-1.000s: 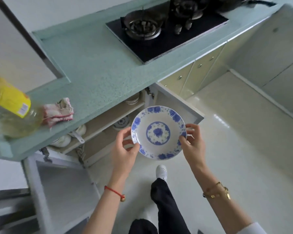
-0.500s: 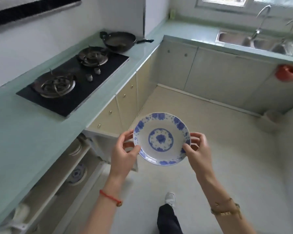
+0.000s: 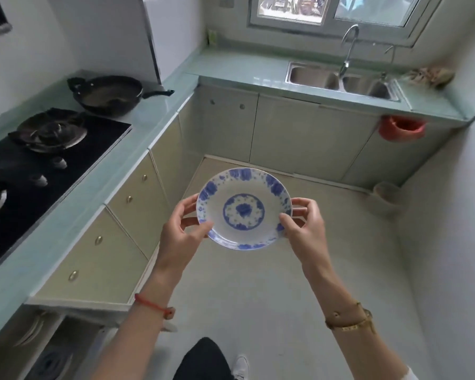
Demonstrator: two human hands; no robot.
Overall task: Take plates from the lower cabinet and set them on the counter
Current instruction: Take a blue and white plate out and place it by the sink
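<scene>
Blue-and-white floral plate (image 3: 243,209) held level in mid-air above the floor (image 3: 272,283), well clear of any counter, face up, blue medallion at its centre and blue blossoms round the rim. Left hand (image 3: 180,237) clasping the plate's left edge, thumb laid over the rim on top, fingers curled beneath. Right hand (image 3: 305,229) clasping the right edge in the same manner, thumb on the rim, fingers (image 3: 299,208) tucked under. Red cord bracelet (image 3: 154,307) on the left wrist, gold bracelet (image 3: 350,320) on the right. To the left, pale green counter (image 3: 137,149) running away along the wall, bearing a black gas hob (image 3: 39,157) and, beyond it, a black wok (image 3: 109,94) with its handle pointing right. Beneath that counter, a row of cream drawer fronts (image 3: 137,198) with small brass knobs. At lower left, open lower cabinet (image 3: 39,349), shelves inside dim, with what look like more dishes, too blurred to tell apart. Across the far end, a second stretch of green counter with a double steel sink (image 3: 340,80) and tall curved tap (image 3: 348,48) below a window (image 3: 332,9). Red basin (image 3: 401,128) hanging at the counter's right end. A dark trouser leg (image 3: 203,360) and white shoe (image 3: 240,366) at the bottom edge.
</scene>
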